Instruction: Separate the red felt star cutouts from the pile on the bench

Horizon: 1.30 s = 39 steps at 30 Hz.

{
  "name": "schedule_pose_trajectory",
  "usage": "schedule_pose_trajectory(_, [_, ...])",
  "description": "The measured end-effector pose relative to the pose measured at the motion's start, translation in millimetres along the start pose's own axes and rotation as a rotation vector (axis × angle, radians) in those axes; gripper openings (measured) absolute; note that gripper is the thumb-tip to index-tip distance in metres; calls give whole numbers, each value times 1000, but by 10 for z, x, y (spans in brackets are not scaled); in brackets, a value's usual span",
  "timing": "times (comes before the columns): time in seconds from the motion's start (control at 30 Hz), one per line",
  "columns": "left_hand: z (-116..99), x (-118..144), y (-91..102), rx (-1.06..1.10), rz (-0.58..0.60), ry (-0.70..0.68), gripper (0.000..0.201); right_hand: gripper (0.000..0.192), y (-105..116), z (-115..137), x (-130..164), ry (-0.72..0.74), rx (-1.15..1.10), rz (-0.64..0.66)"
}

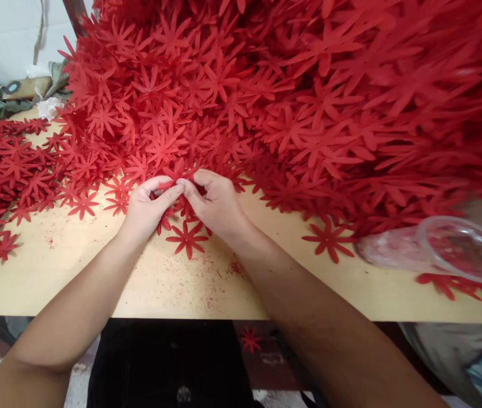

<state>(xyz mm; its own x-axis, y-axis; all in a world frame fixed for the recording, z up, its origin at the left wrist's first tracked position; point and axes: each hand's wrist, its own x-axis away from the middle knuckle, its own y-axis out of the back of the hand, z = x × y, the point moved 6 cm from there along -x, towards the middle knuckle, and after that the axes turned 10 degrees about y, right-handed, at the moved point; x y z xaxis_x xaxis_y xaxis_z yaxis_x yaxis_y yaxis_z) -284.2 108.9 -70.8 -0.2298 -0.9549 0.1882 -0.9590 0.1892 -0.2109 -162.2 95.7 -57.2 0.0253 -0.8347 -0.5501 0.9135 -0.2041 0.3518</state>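
Observation:
Between my two hands, over the middle of the table, is a red flower-shaped cutout (pixel 178 170) with long narrow petals. My left hand (pixel 147 201) pinches its left side between thumb and fingers. From the right, my right hand (pixel 215 198) pinches it too, and both thumb tips meet near its centre. A loose red flower cutout (pixel 187 239) lies flat on the table just below my hands. More cutouts lie partly hidden beneath my fingers.
A tall heap of red flower cutouts (pixel 224 102) fills the back, with a smaller pile (pixel 7 164) at left. A clear plastic cup (pixel 394 246) lies on its side at right. Red crumbs dot the pale table (pixel 96 277). One cutout (pixel 250 339) lies below the table edge.

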Motion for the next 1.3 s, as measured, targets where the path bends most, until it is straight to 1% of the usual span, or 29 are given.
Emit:
schedule_pose_trajectory(0.1, [-38, -29, 67, -7, -62, -51, 21, 12, -26, -37, 15, 18, -38, -2])
schedule_pose_trajectory(0.13, [-49, -40, 94, -5, -82, -61, 21, 10, -21, -39, 17, 24, -43, -3])
schedule_pose_trajectory(0.23, [-73, -60, 143, -7, -114, -72, 25, 18, 35, 19, 8, 101, 10, -27])
schedule_pose_trajectory(0.33, [-82, -49, 133, -27, -116, -57, 27, 27, 67, 93, -6, 171, 46, -30])
schedule_pose_trajectory(0.37, [-80, -42, 118, -40, -114, -41, 26, 26, 57, 102, -9, 168, 36, -16])
schedule_pose_trajectory(0.5, [-57, -21, 63, -108, -115, 47, 24, 11, -33, 88, -5, 98, -39, 50])
schedule_pose_trajectory(0.57, [-53, -23, 53, -138, -120, 65, 24, 9, -62, 78, 1, 69, -82, 48])
schedule_pose_trajectory(0.67, [-61, -32, 59, -171, -120, 45, 28, 7, -71, 76, 3, 52, -154, 20])
schedule_pose_trajectory(0.77, [-70, -30, 52, -178, -84, 12, 33, 9, -33, 48, -7, 16, -196, -25])
schedule_pose_trajectory(0.9, [-64, -11, 46, -169, -67, 18, 21, 13, 98, -84, -26, -87, -205, -150])
schedule_pose_trajectory(1.0, [-69, -1, 36, -143, -52, 9, 24, 21, 161, -153, -35, -110, -207, -203])
schedule_pose_trajectory(1.1, [-92, 9, 7, -120, -15, -36, 29, 30, 163, -139, -36, -98, -154, -179])
schedule_pose_trajectory(1.2, [-98, 19, -15, -103, -1, -62, 32, 35, 157, -77, -38, -76, -13, -127])
schedule_pose_trajectory(1.3, [-87, 26, -47, -120, 23, -55, 32, 38, 171, -23, -51, -42, 115, -112])
